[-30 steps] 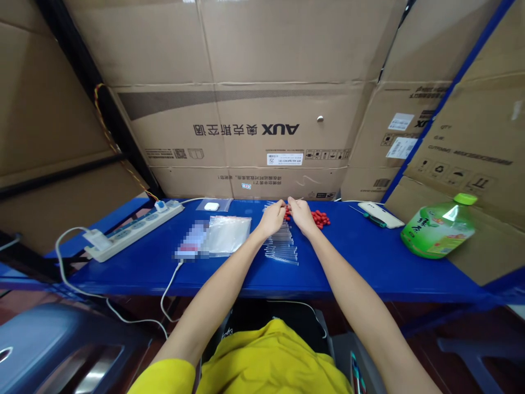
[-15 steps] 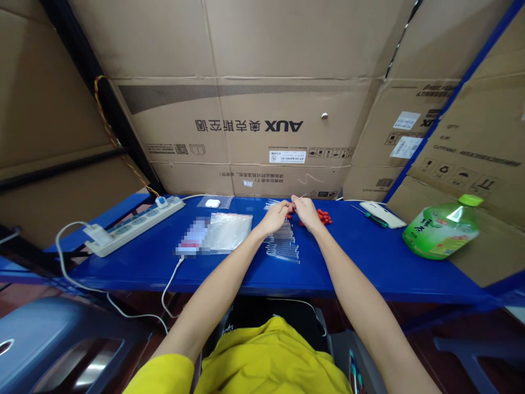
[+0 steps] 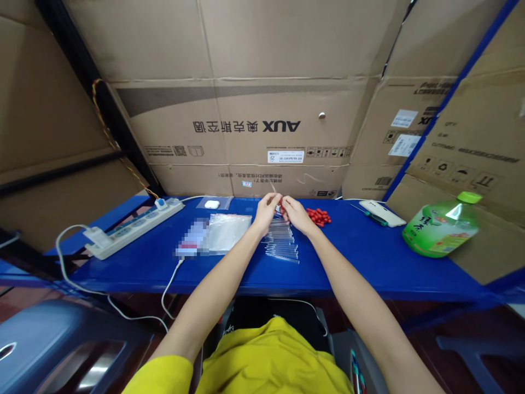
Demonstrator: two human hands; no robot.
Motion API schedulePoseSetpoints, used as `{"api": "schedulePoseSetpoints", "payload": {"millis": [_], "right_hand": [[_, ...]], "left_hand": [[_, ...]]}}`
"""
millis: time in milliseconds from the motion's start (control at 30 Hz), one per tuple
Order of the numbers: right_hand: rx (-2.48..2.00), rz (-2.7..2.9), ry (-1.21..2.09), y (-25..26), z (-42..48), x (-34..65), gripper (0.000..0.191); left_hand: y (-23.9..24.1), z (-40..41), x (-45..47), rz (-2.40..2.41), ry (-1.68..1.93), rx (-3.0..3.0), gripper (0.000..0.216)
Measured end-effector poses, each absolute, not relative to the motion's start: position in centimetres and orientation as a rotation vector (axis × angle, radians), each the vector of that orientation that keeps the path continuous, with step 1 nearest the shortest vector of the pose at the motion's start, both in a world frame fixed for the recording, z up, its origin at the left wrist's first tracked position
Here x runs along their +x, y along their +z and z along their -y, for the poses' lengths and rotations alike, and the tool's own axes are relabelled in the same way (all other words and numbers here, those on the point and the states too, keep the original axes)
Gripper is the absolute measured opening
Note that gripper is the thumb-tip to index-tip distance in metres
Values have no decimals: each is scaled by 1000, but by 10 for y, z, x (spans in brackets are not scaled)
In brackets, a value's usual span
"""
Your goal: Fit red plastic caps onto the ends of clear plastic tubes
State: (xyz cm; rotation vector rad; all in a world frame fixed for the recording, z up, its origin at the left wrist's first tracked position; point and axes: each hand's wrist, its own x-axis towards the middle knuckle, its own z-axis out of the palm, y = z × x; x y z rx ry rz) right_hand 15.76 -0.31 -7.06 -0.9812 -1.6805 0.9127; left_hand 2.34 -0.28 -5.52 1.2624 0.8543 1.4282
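My left hand is closed in a pinch, and a thin clear tube sticks up from its fingertips. Against it works my right hand, its fingers also pinched together. A bit of a small red piece shows between the two hands, by the right fingertips; the fingers cover most of it. Below the hands several clear thin tubes lie side by side on the blue tabletop. A pile of small red pieces sits just right of my right hand.
Left of the tubes are a clear zip bag and a phone on a cable. Further left lies a power strip. At right are a green-handled tool, a white flat case and a green bottle. Cardboard walls the back.
Both hands have shifted left, away from the red pile, and stay together. The tube end that stuck out near the right hand now points up beside the left fingertips.
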Motion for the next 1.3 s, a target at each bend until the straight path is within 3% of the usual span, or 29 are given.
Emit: {"api": "schedulePoseSetpoints", "payload": {"millis": [433,833,1300], "right_hand": [[-1244,2007,35,-56,21,162,25],[-1250,2004,49,-54,22,153,16],[-1127,1981,22,-63,13,154,19]], "left_hand": [[-36,14,14,-641,1093,1029,56],[-40,13,19,-743,1232,1016,66],[-42,12,27,-732,1317,954,62]]}}
